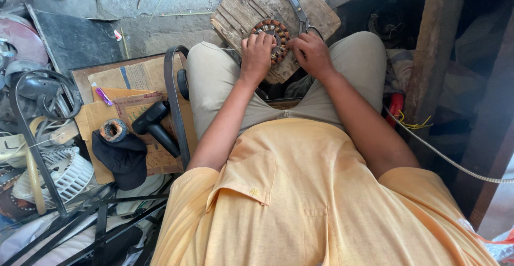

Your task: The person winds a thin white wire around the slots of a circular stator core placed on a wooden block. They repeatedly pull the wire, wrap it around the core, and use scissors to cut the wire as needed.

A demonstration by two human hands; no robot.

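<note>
A round motor stator (272, 35) with copper-coloured windings lies on a worn wooden board (251, 4) just beyond my knees. My left hand (256, 56) rests on the stator's near left side, fingers curled onto the windings. My right hand (310, 53) grips its right edge, fingers bent over the coils. A thin wire strand runs off to the left from under my left hand. A pair of metal scissors (295, 5) lies on the board just behind my right hand.
To my left, cardboard sheets (134, 111) carry a black heat gun (155, 124), a dark cloth, a small wound coil (113, 130) and a purple marker. Fan guards and white fan parts (64, 175) pile at far left. A wooden post (428, 57) and a cord stand right.
</note>
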